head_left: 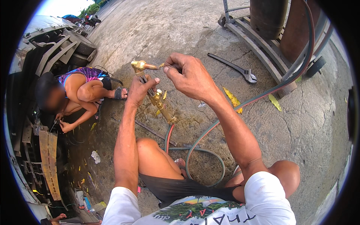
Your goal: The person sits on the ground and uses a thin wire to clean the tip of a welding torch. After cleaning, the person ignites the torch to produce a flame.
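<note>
My left hand (139,91) is wrapped round the tubes of a brass cutting torch (159,105), its thumb lying along them. The torch head points up and its copper-coloured tip (151,66) turns to the right, toward my other hand. Close to that tip, my right hand (190,74) is closed in a pinch. Something small and thin shows between its fingertips and the tip, too fine to name. From the torch's lower end, a red and a green hose (168,137) run down and loop on the concrete between my legs.
An adjustable wrench (234,68) lies on the ground, right of my right hand. Beyond it stands a wheeled metal cart (258,47) bearing two tall cylinders (268,18). The hoses climb to it. At left, another person (84,88) crouches, hands at a vehicle's leaf spring (48,161).
</note>
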`<state>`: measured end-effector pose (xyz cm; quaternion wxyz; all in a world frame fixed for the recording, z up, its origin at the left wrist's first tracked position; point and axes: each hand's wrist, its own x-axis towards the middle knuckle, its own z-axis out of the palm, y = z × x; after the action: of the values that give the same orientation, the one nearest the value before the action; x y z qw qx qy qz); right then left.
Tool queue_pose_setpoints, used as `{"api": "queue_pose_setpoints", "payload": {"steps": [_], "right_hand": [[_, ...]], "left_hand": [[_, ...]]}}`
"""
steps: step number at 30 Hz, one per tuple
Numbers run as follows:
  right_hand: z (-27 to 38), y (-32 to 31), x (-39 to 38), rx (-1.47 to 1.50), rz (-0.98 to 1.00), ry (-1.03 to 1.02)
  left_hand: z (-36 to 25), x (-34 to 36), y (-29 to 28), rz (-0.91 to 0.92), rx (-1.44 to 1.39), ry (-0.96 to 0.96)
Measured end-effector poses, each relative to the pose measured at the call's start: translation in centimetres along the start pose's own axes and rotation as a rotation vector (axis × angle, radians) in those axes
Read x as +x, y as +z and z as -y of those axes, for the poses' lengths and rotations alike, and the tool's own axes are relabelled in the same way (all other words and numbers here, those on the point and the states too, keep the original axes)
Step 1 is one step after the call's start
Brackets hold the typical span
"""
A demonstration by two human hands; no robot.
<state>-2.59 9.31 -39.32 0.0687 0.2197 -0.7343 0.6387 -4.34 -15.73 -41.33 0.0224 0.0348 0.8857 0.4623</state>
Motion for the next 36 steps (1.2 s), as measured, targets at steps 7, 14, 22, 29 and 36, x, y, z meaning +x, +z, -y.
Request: {"api": "queue_pose_setpoints", "payload": {"steps": [7, 14, 22, 29, 36], "right_hand": [[-0.1, 0.2, 0.0, 0.006, -0.001, 0.001], [-0.2, 0.1, 0.1, 0.015, 0.005, 0.004], [-0.2, 0.2, 0.2, 0.014, -0.026, -0.02], [0.7, -0.1, -0.2, -0.052, -0.052, -0.022], [-0.3, 1.1, -0.6, -0.258, -0.172, -0.165]], "left_hand": [[0.2, -0.1, -0.1, -0.007, -0.002, 0.006], [0.8, 0.2, 0.1, -0.006, -0.021, 0.045], [0.8, 0.3, 0.1, -0.006, -0.005, 0.025], [1.4, 0.7, 0.2, -0.017, 0.012, 0.072], [-0.1, 0.5, 1.0, -0.059, 0.16, 0.082]]}}
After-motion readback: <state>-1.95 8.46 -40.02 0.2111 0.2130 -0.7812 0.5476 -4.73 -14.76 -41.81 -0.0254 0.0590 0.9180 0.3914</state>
